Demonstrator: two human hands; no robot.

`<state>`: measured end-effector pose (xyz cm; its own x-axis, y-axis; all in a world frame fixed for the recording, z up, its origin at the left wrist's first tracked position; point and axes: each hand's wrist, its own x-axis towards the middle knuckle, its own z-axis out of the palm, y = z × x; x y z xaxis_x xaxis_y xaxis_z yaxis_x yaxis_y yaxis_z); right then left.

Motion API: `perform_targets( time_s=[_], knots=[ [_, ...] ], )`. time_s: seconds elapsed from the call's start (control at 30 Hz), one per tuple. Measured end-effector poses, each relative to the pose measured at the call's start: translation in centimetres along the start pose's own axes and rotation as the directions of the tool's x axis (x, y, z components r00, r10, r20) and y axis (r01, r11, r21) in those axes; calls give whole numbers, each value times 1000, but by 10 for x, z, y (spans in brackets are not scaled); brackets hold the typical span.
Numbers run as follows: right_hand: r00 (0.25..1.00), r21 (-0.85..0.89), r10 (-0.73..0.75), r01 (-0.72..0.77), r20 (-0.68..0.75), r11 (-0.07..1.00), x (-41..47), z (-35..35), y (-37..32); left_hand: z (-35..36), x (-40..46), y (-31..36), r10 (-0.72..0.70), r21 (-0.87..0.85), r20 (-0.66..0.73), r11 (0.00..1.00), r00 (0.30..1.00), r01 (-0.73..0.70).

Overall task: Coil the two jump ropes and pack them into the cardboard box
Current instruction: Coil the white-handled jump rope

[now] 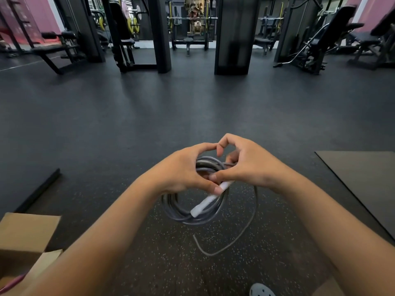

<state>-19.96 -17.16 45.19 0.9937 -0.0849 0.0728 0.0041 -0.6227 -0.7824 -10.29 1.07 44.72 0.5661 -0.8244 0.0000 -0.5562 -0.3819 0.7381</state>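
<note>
A grey jump rope (193, 217) hangs in several loops from both hands in the middle of the view. My left hand (181, 167) grips the top of the coil from the left. My right hand (243, 163) holds it from the right, thumb and fingers pinched on the rope. A white handle (210, 199) slants down across the coil. One loose strand (245, 231) trails in a wide loop below. The cardboard box (23, 236) stands open at the lower left, with something pink (12, 284) at its near edge.
Dark speckled rubber floor (171, 253) lies under the hands. A dark mat (363, 178) is at the right, a raised floor edge (40, 189) at the left. Gym benches and machines (160, 35) stand far ahead. A grey shoe (260, 290) shows at the bottom.
</note>
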Motion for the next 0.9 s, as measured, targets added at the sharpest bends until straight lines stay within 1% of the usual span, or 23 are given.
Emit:
perform_targets(
  time_s=[0.17, 0.3, 0.37, 0.47, 0.5, 0.53, 0.6, 0.63, 0.7, 0.77, 0.8, 0.87, 0.9],
  knots=[
    [1000, 4, -3, 3, 2, 1000, 0, 3, -3, 0, -5, -1, 23, -92, 24, 996, 999, -21],
    [999, 210, 25, -19, -27, 978, -1, -7, -5, -6, -6, -3, 16, -95, -14, 995, 1000, -17],
    [998, 237, 21, -5, -64, 972, -1, -10, -4, -8, -7, -3, 15, -109, -52, 994, 999, -21],
    [988, 137, -72, 90, -134, 986, 1, 0, -1, -5, -8, -1, 25, -232, -79, 972, 997, -43],
    [984, 149, -88, 111, -152, 983, 2, 3, 1, -4, -9, -1, 27, -287, -91, 957, 995, -52],
    [984, 209, -68, 103, -165, 972, 4, 4, 3, -4, -10, -1, 19, -341, -113, 938, 993, -57],
    [980, 350, 59, 11, -189, 937, 5, -3, 8, -3, -9, -4, -40, -463, -169, 885, 985, -44],
    [970, 369, 130, -45, -208, 928, 6, -8, 13, -2, -7, -7, -72, -540, -194, 841, 978, -45],
    [949, 332, 221, -138, -227, 933, 6, -13, 20, 3, -3, -8, -127, -691, -243, 718, 962, -80],
    [954, 350, 239, -164, -183, 922, 5, -5, 22, 13, 1, -5, -185, -801, -285, 586, 941, -127],
    [964, 405, 227, -153, -139, 901, 4, 1, 20, 17, 3, -3, -228, -833, -313, 532, 922, -151],
    [982, 561, 176, -107, -69, 821, 2, 13, 13, 24, 7, -2, -328, -857, -383, 476, 864, -200],
    [988, 593, 137, -66, -74, 802, 2, 18, 9, 26, 8, -3, -372, -856, -416, 468, 830, -220]
  ],
)
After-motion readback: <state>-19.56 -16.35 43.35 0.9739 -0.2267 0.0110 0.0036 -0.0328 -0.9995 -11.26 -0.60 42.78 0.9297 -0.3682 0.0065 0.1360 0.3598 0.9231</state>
